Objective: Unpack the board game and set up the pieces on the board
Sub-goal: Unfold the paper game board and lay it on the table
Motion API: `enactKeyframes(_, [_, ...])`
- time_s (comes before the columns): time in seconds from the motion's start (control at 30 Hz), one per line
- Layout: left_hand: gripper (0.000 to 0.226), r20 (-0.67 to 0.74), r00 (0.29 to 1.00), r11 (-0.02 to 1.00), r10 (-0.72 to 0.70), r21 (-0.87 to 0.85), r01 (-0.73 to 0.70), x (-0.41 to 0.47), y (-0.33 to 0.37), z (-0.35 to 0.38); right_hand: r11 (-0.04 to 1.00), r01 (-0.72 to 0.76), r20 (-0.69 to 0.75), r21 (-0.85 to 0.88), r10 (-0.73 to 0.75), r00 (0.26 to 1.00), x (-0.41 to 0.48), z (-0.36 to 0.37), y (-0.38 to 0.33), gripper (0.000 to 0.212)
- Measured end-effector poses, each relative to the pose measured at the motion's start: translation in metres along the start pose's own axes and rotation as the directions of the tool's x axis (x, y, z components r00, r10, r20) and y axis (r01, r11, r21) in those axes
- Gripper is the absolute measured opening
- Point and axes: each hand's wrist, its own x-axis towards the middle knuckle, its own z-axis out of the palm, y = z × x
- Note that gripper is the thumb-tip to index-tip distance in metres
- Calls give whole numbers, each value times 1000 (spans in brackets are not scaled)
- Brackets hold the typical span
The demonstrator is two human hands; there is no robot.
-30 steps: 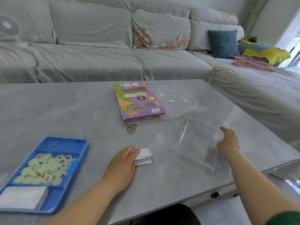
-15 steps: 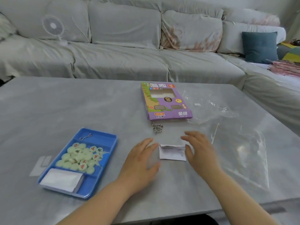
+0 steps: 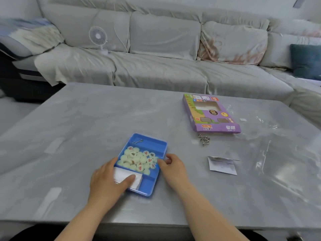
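Tray [image 3: 149,145] on the tabletop [image 3: 86,127], long axis slanting away from me, between both hands. My left hand [image 3: 107,180] clasps its left wall with fingers outside and thumb on the sheet [image 3: 121,174]. The curled fingers of my right hand [image 3: 173,168] pinch the right rim.

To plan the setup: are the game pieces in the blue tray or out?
In: the pale round pieces lie heaped in the blue tray's middle compartment.

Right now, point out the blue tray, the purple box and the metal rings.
blue tray [image 3: 147,185]: head view, bare near-right floor.
purple box [image 3: 218,128]: head view, near purple strip.
metal rings [image 3: 203,140]: head view, middle of tangle.
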Motion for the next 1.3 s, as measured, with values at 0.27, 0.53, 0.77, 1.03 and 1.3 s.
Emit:
enactKeyframes(0.27, [72,-67,989,991,132,15,-131,-5,-7,5,976,-129,80,-177,145,986,13,3,-26,9])
enactKeyframes(0.53, [98,118,945,898,307,292,-328,-6,-11,11,820,-48,138,-571,153,979,21,10,-45,33])
enactKeyframes(0.77, [89,121,950,867,287,390,-311,-7,-10,15,750,72,190,-658,73,979,23,10,-48,20])
enactKeyframes(1.03, [93,92,959,846,269,453,-281,-5,-9,16,933,-195,36,-304,216,976,35,1,-31,20])
enactKeyframes(1.3, [87,97,961,869,260,410,-276,-7,1,9,979,-178,49,95,174,984,11,-7,-11,19])
